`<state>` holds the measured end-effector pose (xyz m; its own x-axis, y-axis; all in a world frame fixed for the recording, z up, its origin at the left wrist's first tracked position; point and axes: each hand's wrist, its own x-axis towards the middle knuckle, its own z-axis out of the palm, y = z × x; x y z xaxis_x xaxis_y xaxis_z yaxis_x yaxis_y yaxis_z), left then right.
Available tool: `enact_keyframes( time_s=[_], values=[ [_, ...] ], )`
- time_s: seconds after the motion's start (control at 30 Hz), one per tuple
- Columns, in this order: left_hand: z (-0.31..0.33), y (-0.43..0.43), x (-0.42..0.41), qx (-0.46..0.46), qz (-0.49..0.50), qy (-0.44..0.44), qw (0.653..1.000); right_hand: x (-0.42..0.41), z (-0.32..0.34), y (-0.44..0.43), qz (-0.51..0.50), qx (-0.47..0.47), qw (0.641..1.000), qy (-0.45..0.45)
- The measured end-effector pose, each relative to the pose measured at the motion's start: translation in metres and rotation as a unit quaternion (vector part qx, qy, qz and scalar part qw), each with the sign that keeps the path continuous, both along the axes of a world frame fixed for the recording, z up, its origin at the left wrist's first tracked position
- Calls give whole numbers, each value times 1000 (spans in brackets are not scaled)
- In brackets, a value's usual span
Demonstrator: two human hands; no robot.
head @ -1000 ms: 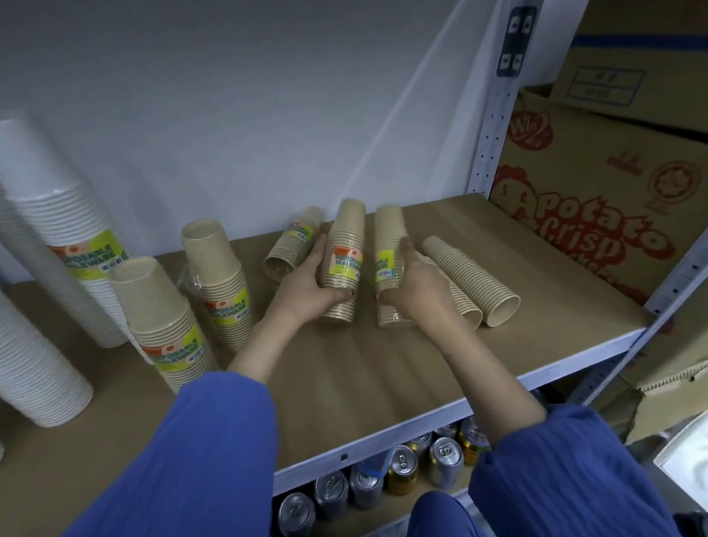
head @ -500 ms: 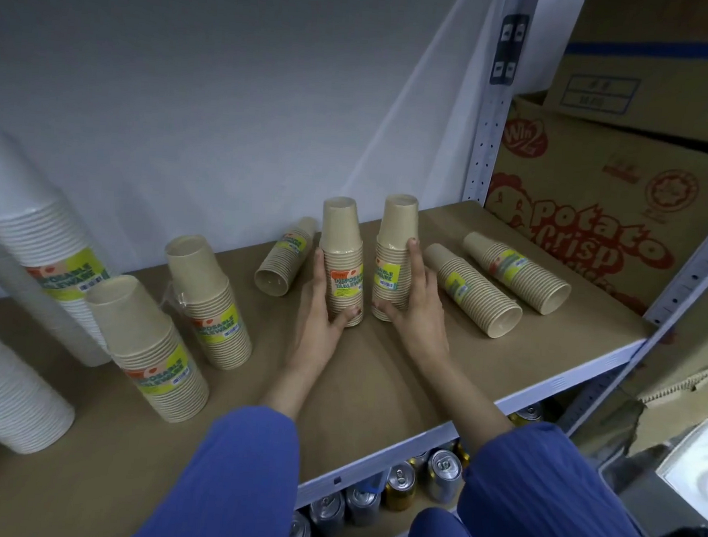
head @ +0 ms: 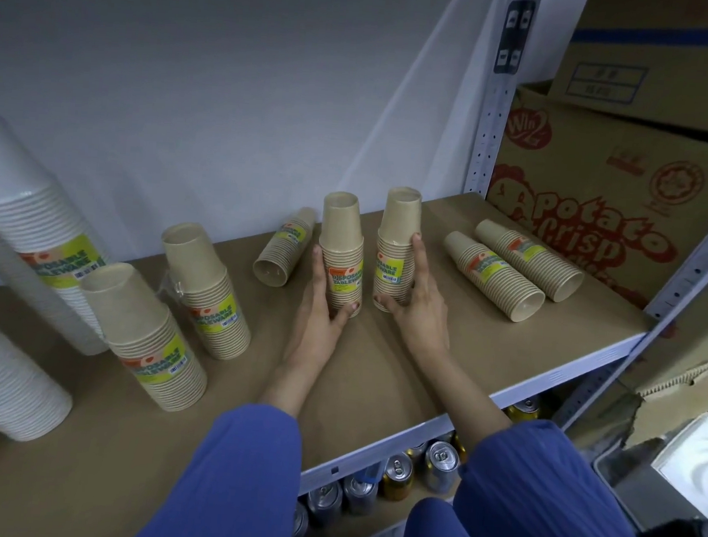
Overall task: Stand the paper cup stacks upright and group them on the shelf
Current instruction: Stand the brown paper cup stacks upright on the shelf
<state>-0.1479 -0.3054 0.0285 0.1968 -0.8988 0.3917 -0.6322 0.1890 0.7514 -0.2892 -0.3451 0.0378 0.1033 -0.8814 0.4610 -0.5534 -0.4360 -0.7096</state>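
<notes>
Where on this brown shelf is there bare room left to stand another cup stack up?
Widest bare patch: the shelf front, between the right hand and the two lying stacks. Another lies between the forearms. The back right corner behind those lying stacks is also free. Crowded: around the two held stacks, left hand, and the upright brown stacks leftward.

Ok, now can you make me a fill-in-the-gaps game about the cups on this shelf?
1. The left hand holds the middle-left stack and the right hand the middle-right stack; both stacks stand ____.
2. To their right, ____ brown stacks lie on their sides.
3. Below the shelf stand shiny drink ____.
Missing words: upright, two, cans.
</notes>
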Motion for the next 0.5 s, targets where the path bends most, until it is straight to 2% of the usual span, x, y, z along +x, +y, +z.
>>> enact_keyframes(
  time_s=[0.5],
  values=[
    [6, 5, -2, 46, -8, 22, 999, -1, 0, 0, 19, 3, 1000, -6]
  ],
)
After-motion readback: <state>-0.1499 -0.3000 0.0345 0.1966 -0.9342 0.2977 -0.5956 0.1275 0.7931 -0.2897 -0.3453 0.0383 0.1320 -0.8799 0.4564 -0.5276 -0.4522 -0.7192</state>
